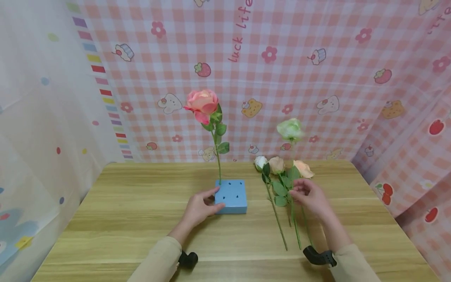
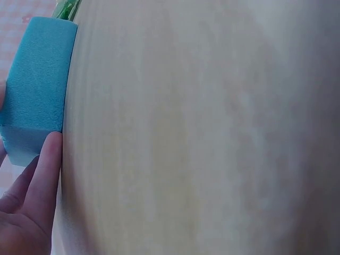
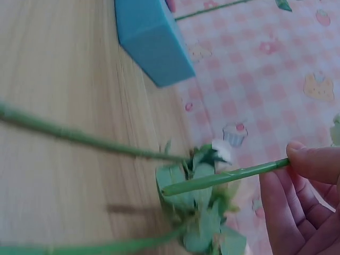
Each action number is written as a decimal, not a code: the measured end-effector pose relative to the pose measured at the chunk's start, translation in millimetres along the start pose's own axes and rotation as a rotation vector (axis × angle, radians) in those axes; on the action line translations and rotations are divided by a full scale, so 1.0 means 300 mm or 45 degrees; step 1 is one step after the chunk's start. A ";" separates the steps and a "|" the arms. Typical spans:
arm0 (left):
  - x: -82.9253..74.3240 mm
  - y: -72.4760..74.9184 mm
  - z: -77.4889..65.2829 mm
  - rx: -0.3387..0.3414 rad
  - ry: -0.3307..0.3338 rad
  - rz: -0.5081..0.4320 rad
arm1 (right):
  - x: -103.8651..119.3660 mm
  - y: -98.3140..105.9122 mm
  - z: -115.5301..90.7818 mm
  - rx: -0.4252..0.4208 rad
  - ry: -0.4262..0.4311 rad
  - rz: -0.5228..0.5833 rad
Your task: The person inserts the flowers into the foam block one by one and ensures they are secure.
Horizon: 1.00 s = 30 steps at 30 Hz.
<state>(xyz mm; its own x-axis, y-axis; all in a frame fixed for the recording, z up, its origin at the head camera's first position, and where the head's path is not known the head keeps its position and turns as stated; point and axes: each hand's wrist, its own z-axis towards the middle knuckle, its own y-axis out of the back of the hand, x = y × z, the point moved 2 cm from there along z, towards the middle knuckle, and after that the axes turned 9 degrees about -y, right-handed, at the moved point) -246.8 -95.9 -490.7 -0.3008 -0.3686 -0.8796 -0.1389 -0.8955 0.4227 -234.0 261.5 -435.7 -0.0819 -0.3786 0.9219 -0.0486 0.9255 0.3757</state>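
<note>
A blue foam block (image 1: 230, 194) with several small holes in its top sits mid-table. My left hand (image 1: 201, 207) grips its left side, thumb at the front corner and fingers along the left edge; in the left wrist view, fingertips press the block (image 2: 38, 74). From the back-left hole rises a tall pink rose (image 1: 203, 103), nearly upright. Between thumb and fingertips my right hand (image 1: 311, 197) pinches the stem of a pale green rose (image 1: 290, 129), bloom up, above the lying flowers. The lower end of this stem (image 3: 218, 180) shows in the right wrist view.
To the right of the block lie a white rose (image 1: 261, 162), a beige rose (image 1: 276, 165) and a peach rose (image 1: 303, 169), blooms toward the back edge and stems toward me. A checked cloth (image 1: 243, 90) hangs behind the wooden table (image 1: 141, 219).
</note>
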 end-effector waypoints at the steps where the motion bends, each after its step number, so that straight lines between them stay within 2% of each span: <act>1: -0.001 0.000 0.000 0.001 0.000 -0.001 | 0.006 -0.010 0.004 0.006 0.004 0.008; 9: -0.005 0.001 0.000 -0.006 0.001 -0.003 | 0.050 -0.094 0.041 0.052 0.050 0.065; 16: -0.003 0.002 -0.001 -0.004 0.003 -0.013 | 0.086 -0.159 0.068 0.028 0.086 0.098; 30: 0.000 0.001 0.000 -0.013 0.008 -0.019 | 0.184 -0.267 0.113 0.027 0.231 0.094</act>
<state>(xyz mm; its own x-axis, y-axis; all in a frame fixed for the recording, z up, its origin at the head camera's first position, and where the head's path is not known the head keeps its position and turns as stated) -246.9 -96.2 -490.7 -0.2931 -0.3564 -0.8872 -0.1341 -0.9034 0.4072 -268.5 165.9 -418.1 0.0949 -0.2993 0.9494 -0.0706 0.9493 0.3063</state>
